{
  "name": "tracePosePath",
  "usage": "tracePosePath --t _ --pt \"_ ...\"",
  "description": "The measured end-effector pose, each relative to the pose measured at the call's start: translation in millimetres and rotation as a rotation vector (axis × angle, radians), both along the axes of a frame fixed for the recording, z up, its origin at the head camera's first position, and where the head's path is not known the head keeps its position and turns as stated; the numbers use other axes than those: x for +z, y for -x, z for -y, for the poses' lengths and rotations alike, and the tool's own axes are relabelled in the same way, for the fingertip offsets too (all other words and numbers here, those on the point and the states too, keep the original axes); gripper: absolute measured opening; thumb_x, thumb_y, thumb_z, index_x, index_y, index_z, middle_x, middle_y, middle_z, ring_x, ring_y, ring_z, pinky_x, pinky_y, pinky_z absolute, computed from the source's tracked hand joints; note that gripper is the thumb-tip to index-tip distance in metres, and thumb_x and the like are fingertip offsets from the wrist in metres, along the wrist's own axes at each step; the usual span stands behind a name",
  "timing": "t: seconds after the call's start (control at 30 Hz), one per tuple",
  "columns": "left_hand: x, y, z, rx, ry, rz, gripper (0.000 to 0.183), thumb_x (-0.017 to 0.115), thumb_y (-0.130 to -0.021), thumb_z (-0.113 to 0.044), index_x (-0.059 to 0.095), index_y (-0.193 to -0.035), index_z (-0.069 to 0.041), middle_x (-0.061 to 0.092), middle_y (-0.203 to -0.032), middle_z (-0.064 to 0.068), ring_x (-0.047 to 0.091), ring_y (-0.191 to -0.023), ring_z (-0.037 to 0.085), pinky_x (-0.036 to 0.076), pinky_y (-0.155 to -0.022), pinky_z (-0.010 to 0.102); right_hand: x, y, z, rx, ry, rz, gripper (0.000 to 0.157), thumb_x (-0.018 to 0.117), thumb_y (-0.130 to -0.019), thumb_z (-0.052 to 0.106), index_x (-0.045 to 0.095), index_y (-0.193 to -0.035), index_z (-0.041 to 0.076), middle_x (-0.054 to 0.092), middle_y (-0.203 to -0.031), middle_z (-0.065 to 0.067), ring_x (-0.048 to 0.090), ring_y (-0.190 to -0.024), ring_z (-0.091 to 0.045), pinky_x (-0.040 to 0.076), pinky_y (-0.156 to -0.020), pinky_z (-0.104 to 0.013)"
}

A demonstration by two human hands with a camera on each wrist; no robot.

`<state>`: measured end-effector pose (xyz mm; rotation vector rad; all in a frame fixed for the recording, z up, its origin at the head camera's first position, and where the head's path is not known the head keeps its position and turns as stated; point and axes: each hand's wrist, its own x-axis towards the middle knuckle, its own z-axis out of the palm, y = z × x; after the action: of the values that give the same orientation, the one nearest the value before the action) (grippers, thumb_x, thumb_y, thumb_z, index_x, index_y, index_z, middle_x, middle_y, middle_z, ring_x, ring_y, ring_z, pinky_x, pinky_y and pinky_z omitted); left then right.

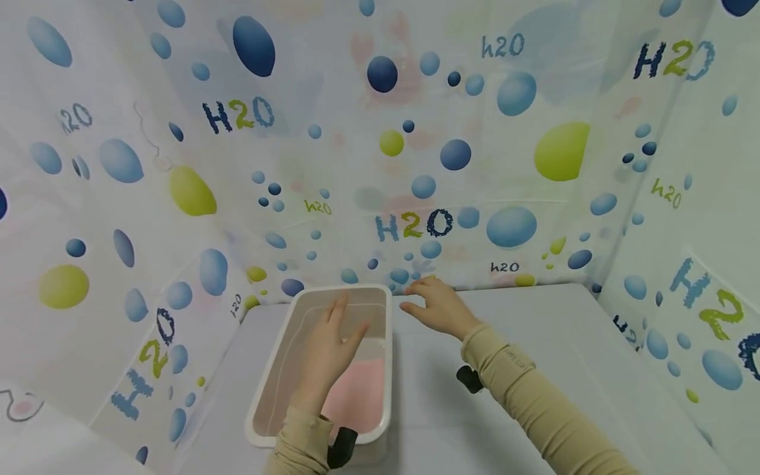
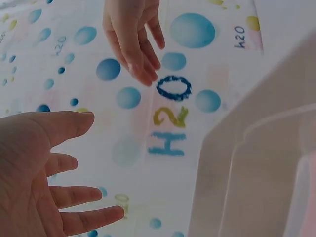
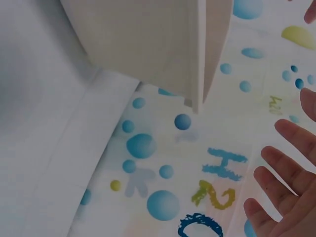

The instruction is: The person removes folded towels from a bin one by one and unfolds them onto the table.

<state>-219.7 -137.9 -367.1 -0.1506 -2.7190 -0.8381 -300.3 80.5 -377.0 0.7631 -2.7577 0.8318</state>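
A white plastic tub [image 1: 387,369] stands on the table, with a flat pink patch [image 1: 361,396] on its bottom; whether that is a sheet or something else I cannot tell. Over the tub hovers my left hand [image 1: 329,353], its fingers extended and nothing in them. My right hand [image 1: 442,307] is in the air just right of the tub's far right corner, fingers spread and likewise holding nothing. The left wrist view has both hands apart, beside the tub wall [image 2: 256,173]. In the right wrist view, the right hand [image 3: 289,187] is away from the tub's outer side [image 3: 143,44].
The pale table [image 1: 505,396] extends to the right of the tub. A white curtain [image 1: 332,165] printed with blue and green drops and H2O lettering encloses the back and both sides. Dark wrist devices [image 1: 342,448] sit on both sleeves.
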Motion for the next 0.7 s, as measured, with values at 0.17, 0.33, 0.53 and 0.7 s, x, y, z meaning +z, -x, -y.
tracePosePath --t 0.17,0.33,0.53,0.7 --pt "-10.3 -6.8 29.4 0.048 0.004 -0.010 0.068 0.059 -0.090 -0.035 0.030 -0.145 -0.008 0.036 -0.145 0.024 0.046 -0.123 0.045 0.041 -0.096 0.058 2.0 -4.7 13.1 0.017 0.012 0.025 0.038 0.056 -0.092 0.038 0.064 -0.118 0.013 0.057 -0.129 -0.010 0.050 -0.123 -0.030 0.041 -0.103 -0.049" --pt "-21.3 -17.6 53.5 0.141 0.075 -0.031 0.065 0.060 -0.089 -0.032 0.034 -0.142 -0.004 0.038 -0.142 0.029 0.045 -0.121 0.050 0.039 -0.094 0.063 0.0 -8.5 27.8 0.051 0.043 0.004 0.036 0.058 -0.091 0.037 0.065 -0.116 0.012 0.060 -0.126 -0.009 0.052 -0.120 -0.029 0.042 -0.101 -0.046" --pt "-36.1 -31.7 76.8 0.248 0.078 0.121 0.071 0.055 -0.090 -0.039 0.026 -0.146 -0.007 0.027 -0.148 0.028 0.033 -0.131 0.049 0.017 -0.103 0.072 -7.4 -12.3 44.1 0.067 0.100 0.032 0.033 0.059 -0.090 0.034 0.065 -0.114 0.012 0.059 -0.126 -0.010 0.050 -0.122 -0.029 0.042 -0.102 -0.045" --pt "-46.5 -36.7 90.8 0.275 0.103 0.094 0.070 0.057 -0.089 -0.037 0.031 -0.143 -0.001 0.031 -0.144 0.034 0.038 -0.125 0.053 0.029 -0.097 0.071 -9.4 -14.2 55.0 0.095 0.116 0.036 0.032 0.058 -0.090 0.033 0.066 -0.113 0.011 0.060 -0.125 -0.010 0.051 -0.121 -0.030 0.041 -0.102 -0.045"
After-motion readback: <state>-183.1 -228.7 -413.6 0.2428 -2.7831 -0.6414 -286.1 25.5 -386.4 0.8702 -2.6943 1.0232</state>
